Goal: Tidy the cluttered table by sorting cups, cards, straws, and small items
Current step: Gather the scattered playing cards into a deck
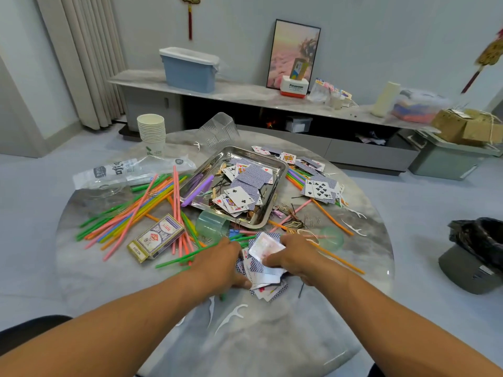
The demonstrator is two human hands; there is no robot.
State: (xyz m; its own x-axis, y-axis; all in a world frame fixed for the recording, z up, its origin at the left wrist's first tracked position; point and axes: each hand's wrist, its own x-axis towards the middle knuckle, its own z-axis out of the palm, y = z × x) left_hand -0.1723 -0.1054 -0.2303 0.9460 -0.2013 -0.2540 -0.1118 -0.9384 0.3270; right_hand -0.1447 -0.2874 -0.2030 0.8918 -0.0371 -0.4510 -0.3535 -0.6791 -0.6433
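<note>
Holding cards (246, 183) & hairpins — steel tray (281, 170), ctr table (272, 336).

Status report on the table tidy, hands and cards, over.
Both hands gathering: left hand and right hand hold the card pile. More cards in metal tray. Straws scattered around.

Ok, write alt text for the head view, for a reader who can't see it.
Both hands, left hand and right hand, gather a loose pile of playing cards at the near edge of a round table. Beyond lie colored straws, a metal tray and stacked paper cups.
</note>
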